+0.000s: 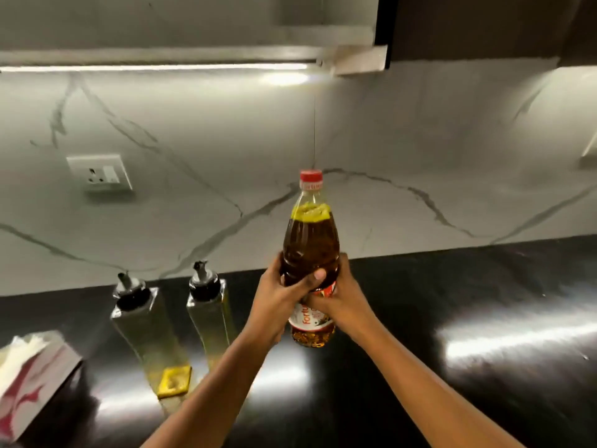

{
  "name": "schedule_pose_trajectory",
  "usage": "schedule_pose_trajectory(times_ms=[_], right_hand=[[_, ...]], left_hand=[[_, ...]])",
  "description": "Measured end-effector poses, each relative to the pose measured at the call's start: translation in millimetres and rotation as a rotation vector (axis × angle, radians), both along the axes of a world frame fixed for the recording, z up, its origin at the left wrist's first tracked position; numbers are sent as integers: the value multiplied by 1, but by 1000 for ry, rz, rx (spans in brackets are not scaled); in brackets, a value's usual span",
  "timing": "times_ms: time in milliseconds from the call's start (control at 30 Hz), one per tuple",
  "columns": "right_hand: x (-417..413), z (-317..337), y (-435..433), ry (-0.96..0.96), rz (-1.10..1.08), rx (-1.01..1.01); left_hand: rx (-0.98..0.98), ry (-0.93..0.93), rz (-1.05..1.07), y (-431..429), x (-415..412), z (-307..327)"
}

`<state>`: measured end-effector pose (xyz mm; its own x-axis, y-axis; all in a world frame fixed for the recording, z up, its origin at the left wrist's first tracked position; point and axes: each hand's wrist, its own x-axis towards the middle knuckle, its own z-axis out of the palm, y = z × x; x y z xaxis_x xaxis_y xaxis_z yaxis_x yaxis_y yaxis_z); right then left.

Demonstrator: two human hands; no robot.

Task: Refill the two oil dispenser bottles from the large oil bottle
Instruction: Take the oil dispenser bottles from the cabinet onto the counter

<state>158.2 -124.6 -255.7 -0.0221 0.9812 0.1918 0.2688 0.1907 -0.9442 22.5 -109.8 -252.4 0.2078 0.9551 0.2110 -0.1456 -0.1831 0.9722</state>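
Note:
The large oil bottle [310,244] is upright in mid-air above the black counter, full of dark amber oil, with its red cap [311,180] on. My left hand [281,299] wraps its middle from the left, thumb across the front. My right hand [339,295] grips it from the right, over the red-and-white label. Two tall square glass dispenser bottles stand to the left on the counter: the left dispenser [142,328] and the right dispenser [210,315]. Both have black-collared metal pour spouts and only a little yellow oil at the bottom.
A tissue box [35,373] with a red pattern lies at the counter's left front. The glossy black counter [452,302] runs to the right. A marble backsplash with a wall socket [98,173] rises behind; a cabinet with a light strip [161,66] hangs overhead.

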Motion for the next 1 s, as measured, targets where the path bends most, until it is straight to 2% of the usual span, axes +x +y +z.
schedule_pose_trajectory(times_ms=[300,500,667,1000], right_hand=[[-3,-109,40,-13,82,-205],[-5,-157,54,-40,126,-233],[-6,-174,59,-43,140,-205],[-2,-169,57,-115,189,-190]], left_hand=[[-191,109,81,31,-4,-107],[-242,134,163,34,-12,-150],[-228,167,176,35,-15,-162],[-222,237,74,33,-16,-154]])
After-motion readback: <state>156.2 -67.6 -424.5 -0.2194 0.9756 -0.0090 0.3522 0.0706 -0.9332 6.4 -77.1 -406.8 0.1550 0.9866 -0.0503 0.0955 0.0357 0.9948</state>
